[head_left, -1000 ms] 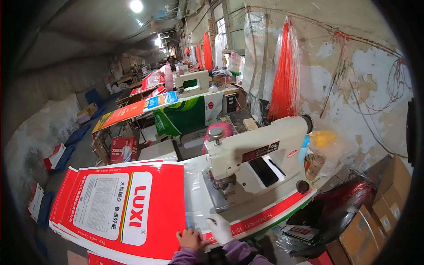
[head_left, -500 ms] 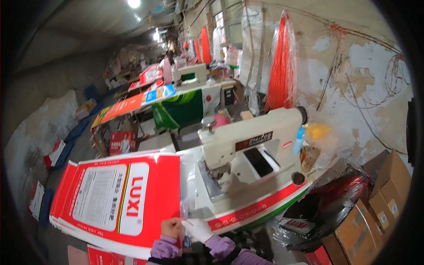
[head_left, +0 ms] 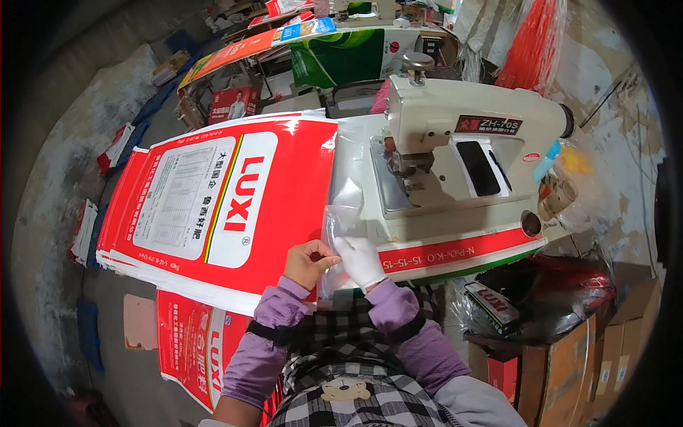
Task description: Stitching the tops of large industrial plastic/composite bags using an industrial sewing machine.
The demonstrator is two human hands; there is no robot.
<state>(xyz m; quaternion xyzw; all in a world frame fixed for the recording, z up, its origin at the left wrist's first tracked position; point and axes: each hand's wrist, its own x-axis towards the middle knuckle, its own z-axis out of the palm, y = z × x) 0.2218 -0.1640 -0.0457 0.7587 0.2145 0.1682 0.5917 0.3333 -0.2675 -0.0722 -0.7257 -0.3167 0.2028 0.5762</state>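
Clear plastic liner [head_left: 341, 213] pinched by our left hand [head_left: 307, 262] and gloved right hand [head_left: 361, 260], fingers narrow, at red sack [head_left: 213, 206] mouth, counter near edge, beside sewing machine [head_left: 462, 142]

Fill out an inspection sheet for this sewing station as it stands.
Surface: worktable mostly covered by sacks.
Job's things: clear plastic liner at the mouth of the top red-and-white sack; cream sewing machine beside it.
Clutter: more sacks below the table edge, cardboard boxes.
Grippers: left hand bare, right hand gloved, both pinching the liner.
Cables: nothing seen.
Surroundings: further sack-laden tables behind.
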